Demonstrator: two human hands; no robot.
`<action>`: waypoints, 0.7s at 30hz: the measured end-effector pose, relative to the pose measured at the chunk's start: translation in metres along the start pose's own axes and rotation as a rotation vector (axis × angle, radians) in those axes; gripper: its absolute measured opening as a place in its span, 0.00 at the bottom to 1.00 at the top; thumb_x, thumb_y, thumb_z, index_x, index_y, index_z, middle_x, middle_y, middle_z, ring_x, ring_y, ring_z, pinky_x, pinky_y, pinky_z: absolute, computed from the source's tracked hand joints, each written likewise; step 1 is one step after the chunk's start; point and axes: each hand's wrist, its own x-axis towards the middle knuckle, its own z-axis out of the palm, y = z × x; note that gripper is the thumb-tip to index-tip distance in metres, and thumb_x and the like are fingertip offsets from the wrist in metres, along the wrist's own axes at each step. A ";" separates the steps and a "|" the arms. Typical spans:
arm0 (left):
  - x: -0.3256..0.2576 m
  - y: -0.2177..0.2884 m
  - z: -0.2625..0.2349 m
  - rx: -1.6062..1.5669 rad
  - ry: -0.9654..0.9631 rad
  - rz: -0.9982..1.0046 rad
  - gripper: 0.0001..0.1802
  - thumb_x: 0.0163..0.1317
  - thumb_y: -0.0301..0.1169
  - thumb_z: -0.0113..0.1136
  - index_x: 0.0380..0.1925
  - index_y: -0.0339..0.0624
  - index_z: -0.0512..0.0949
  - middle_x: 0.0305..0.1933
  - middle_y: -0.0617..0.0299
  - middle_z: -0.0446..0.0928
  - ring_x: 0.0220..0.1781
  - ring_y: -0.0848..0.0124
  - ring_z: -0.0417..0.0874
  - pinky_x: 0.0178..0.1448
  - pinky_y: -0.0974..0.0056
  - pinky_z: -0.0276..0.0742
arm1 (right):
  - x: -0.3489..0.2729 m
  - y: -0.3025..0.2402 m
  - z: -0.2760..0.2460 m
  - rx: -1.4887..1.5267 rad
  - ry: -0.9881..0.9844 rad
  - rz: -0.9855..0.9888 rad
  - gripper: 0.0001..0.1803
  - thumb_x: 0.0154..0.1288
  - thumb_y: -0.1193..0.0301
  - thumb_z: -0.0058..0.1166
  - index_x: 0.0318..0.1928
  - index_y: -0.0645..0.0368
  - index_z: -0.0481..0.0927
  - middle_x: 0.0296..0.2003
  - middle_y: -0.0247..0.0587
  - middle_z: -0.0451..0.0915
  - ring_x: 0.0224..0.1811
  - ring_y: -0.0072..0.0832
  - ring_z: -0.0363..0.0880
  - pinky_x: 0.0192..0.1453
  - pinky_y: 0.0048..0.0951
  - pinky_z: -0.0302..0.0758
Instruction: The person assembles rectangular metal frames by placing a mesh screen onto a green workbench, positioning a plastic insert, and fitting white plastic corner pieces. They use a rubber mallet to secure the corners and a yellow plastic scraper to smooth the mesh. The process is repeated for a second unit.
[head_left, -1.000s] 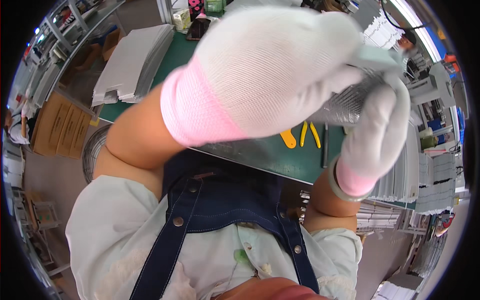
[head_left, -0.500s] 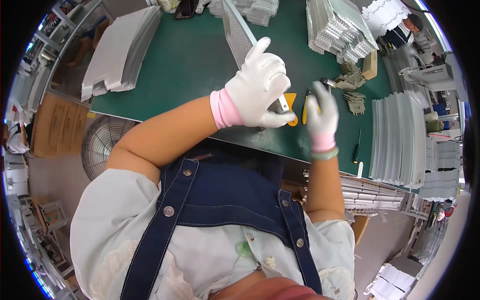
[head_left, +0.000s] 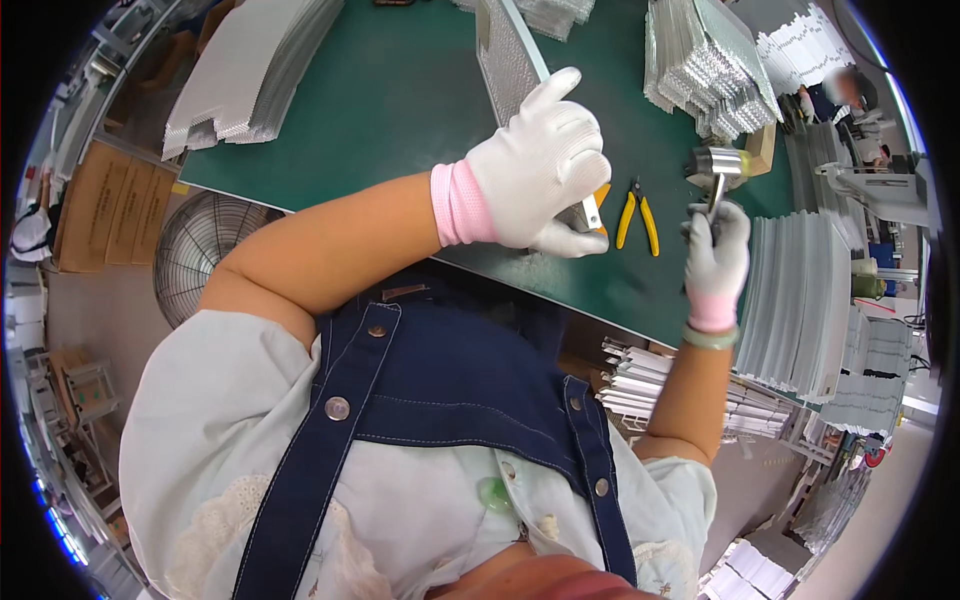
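My left hand [head_left: 548, 175], in a white glove with a pink cuff, is closed around the near end of a silvery perforated metal panel [head_left: 506, 72]. The panel stands on its narrow edge and slants away from me. On the right, my gloved right hand [head_left: 722, 252] grips a hammer [head_left: 722, 160] by its handle. Its shiny cylindrical head, with a yellowish face, is raised over the table. Between my hands lie yellow-handled nippers [head_left: 637, 215], jaws pointing away. An orange flat tool [head_left: 602, 195] shows only in part behind my left hand.
The green table [head_left: 400, 110] carries a stack of flat metal panels [head_left: 250, 75] at left, perforated metal pieces [head_left: 705, 65] at the far right, and upright panels [head_left: 790, 310] along the right. A wooden block [head_left: 762, 150] sits behind the hammer. A caged fan [head_left: 205, 250] stands below the left edge.
My right hand has moved right from beside the nippers, and now holds the hammer up off the table. My left hand keeps its hold on the panel.
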 end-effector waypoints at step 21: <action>0.001 -0.001 -0.002 -0.012 -0.016 0.023 0.26 0.40 0.47 0.77 0.28 0.43 0.73 0.29 0.57 0.70 0.42 0.54 0.78 0.69 0.31 0.60 | 0.016 -0.144 -0.027 -0.909 -0.548 -0.807 0.24 0.61 0.85 0.56 0.58 0.61 0.76 0.33 0.41 0.81 0.31 0.32 0.81 0.36 0.30 0.79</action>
